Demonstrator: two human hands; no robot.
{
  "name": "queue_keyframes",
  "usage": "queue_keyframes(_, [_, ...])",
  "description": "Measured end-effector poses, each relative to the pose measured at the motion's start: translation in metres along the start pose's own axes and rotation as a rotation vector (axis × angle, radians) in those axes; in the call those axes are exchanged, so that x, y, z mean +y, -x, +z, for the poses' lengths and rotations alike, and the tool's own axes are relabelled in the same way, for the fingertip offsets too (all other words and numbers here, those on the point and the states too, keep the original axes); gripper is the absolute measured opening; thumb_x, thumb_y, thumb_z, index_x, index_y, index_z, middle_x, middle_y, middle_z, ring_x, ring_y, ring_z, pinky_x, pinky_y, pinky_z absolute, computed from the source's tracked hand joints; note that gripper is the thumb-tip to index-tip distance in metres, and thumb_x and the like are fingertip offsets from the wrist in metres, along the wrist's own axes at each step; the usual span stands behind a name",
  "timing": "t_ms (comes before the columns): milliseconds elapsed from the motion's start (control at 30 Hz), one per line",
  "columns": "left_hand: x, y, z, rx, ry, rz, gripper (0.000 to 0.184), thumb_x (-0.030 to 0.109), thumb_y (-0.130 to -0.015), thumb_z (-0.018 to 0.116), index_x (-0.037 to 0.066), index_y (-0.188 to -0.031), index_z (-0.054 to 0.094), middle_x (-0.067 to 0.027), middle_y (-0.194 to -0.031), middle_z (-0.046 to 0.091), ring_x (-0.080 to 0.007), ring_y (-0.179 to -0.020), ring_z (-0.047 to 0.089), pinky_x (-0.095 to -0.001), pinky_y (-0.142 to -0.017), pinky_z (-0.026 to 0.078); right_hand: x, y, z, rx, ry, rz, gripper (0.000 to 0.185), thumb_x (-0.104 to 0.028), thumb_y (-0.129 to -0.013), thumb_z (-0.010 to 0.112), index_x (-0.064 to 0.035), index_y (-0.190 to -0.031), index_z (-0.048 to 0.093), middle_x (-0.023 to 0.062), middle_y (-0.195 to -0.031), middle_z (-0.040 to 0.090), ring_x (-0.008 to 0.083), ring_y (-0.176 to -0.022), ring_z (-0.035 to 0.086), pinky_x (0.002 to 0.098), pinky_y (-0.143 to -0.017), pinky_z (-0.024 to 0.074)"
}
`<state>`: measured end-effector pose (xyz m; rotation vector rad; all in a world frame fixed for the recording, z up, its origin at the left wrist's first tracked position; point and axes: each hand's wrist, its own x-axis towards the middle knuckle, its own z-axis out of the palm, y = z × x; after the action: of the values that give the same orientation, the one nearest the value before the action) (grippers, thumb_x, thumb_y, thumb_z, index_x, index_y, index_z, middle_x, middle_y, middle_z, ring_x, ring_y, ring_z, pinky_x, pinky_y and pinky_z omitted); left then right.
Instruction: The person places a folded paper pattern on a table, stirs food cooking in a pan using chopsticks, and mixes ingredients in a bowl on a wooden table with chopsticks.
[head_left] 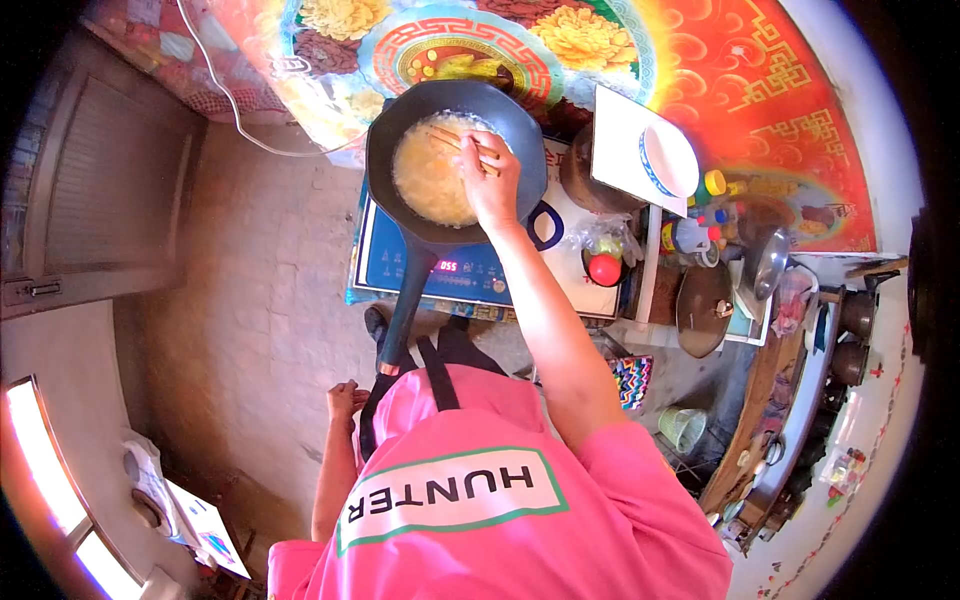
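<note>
The pan sits on the cooktop, its handle running back toward the person. Broth lies inside, chopsticks over it. Right of the pan, a board carries a bowl; bottles stand nearer. A cabinet is left.

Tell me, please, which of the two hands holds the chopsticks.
The right hand: it grips the chopsticks over the pan, while the left hand is lower, apart from them.
</note>
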<state>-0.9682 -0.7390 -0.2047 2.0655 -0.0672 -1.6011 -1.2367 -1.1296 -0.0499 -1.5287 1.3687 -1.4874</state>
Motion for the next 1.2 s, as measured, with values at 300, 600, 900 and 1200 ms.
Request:
queue_keyframes(300, [-0.016, -0.015, -0.008, -0.029, -0.267, 0.185, 0.025, 0.023, -0.088, 0.055, -0.001, -0.096, 0.057, -0.0144, -0.076, 0.067, -0.018, -0.061, 0.064, -0.0268, -0.051, 0.048, -0.024, 0.024, -0.033, -0.017, -0.072, 0.165, 0.015, -0.01, -0.092, 0.056, 0.0015, -0.097, 0.063, 0.007, -0.088, 0.065, 0.0123, -0.069, 0.066, 0.0215, -0.059, 0.051])
queue_keyframes(600, [0.027, 0.0, 0.009, -0.011, -0.08, -0.002, 0.024, 0.021, -0.088, 0.054, -0.002, -0.095, 0.057, -0.0155, -0.076, 0.067, -0.0191, -0.06, 0.063, -0.0285, -0.052, 0.05, -0.056, 0.055, -0.051, -0.014, -0.105, 0.121, 0.01, -0.005, -0.09, 0.057, 0.0009, -0.096, 0.063, 0.0081, -0.086, 0.062, 0.0144, -0.071, 0.066, 0.0224, -0.061, 0.0485])
queue_keyframes(900, [0.015, -0.017, 0.016, -0.077, -0.384, 0.218, 0.023, 0.022, -0.088, 0.056, -0.002, -0.088, 0.058, -0.0145, -0.074, 0.066, -0.0193, -0.059, 0.063, -0.0279, -0.051, 0.051, -0.073, 0.091, -0.108, -0.062, 0.184, -0.005, 0.012, 0.0, -0.084, 0.06, -0.0014, -0.096, 0.061, 0.0129, -0.088, 0.061, 0.0234, -0.071, 0.064, 0.0302, -0.06, 0.0493])
queue_keyframes(1200, [0.024, -0.002, 0.034, -0.036, -0.282, 0.04, 0.022, 0.019, -0.089, 0.048, -0.001, -0.091, 0.056, -0.0147, -0.074, 0.067, -0.0199, -0.059, 0.065, -0.0281, -0.05, 0.05, -0.09, 0.095, -0.135, -0.054, 0.079, -0.011, 0.016, -0.001, -0.084, 0.06, -0.0027, -0.1, 0.06, 0.0127, -0.086, 0.058, 0.0264, -0.071, 0.062, 0.0322, -0.062, 0.0484])
